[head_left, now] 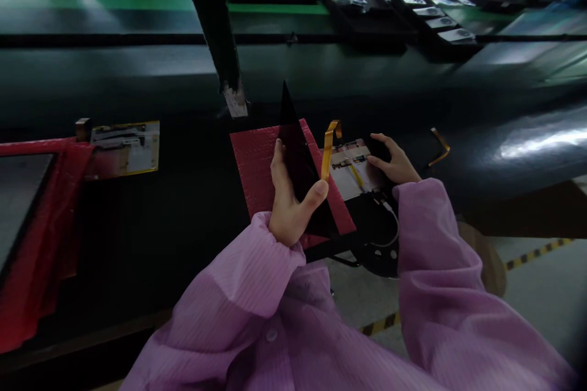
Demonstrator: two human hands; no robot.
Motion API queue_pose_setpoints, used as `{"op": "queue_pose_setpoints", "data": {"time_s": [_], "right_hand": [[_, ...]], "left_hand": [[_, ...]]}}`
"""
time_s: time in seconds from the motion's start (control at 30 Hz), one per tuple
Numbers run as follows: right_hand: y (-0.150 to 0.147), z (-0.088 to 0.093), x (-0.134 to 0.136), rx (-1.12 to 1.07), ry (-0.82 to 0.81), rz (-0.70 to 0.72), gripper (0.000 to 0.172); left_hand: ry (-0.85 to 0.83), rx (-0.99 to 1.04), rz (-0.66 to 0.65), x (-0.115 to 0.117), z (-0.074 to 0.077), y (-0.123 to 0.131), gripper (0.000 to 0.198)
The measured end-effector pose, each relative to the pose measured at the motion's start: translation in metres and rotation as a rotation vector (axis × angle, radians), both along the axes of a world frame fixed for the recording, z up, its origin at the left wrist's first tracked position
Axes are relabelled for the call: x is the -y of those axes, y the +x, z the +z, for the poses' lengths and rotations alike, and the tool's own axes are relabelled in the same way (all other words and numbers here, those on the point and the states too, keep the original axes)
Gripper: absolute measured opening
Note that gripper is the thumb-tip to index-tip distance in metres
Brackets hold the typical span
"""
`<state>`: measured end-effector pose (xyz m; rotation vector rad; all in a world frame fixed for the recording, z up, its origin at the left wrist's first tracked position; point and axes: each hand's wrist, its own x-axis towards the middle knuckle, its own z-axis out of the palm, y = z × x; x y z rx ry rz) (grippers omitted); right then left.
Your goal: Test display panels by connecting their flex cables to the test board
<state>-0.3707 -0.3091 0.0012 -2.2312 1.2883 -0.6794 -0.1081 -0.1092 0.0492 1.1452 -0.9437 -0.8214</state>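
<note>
My left hand (293, 201) grips a thin black panel (300, 162), tilted up on its edge above a pink bubble-wrap sheet (254, 162). An orange ribbon cable (328, 149) rises from the panel near my left thumb. To the right lies an opened device (355, 171) with exposed boards and a yellow strip; a white cable (395, 220) runs from its lower side. At that device's right edge is my right hand (394, 162), thumb and forefinger apart, with a dark area between them. Whether it holds anything there is unclear.
Another opened device (132, 146) lies at the left, beside red-wrapped panels (41, 226). A dark post (215, 24) stands behind the bubble wrap. A loose orange ribbon (441, 148) lies right. Black trays (367, 18) and people in blue are across the bench.
</note>
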Motion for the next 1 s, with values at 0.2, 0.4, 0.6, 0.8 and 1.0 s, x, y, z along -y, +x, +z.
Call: {"op": "queue_pose_setpoints", "data": {"time_s": [0.2, 0.4, 0.6, 0.8, 1.0], "right_hand": [[-0.0008, 0.0006, -0.0003, -0.003, -0.005, 0.002, 0.062], [-0.0007, 0.0011, -0.0002, -0.007, 0.003, -0.003, 0.061], [0.0000, 0.0009, -0.0010, 0.003, 0.000, -0.001, 0.061], [-0.0009, 0.0010, -0.0009, -0.004, 0.002, 0.004, 0.059], [-0.0017, 0.0003, 0.0006, -0.001, 0.005, 0.006, 0.058]], "left_hand": [[0.004, 0.014, -0.005, -0.0009, -0.0003, -0.0001, 0.097], [0.002, 0.012, 0.006, -0.0007, 0.0006, -0.0006, 0.097], [0.003, 0.021, 0.001, -0.0012, 0.0008, -0.0004, 0.096], [0.010, 0.014, -0.002, -0.0022, 0.0016, -0.0003, 0.095], [0.010, 0.005, -0.001, -0.0018, 0.0023, -0.0004, 0.095]]}}
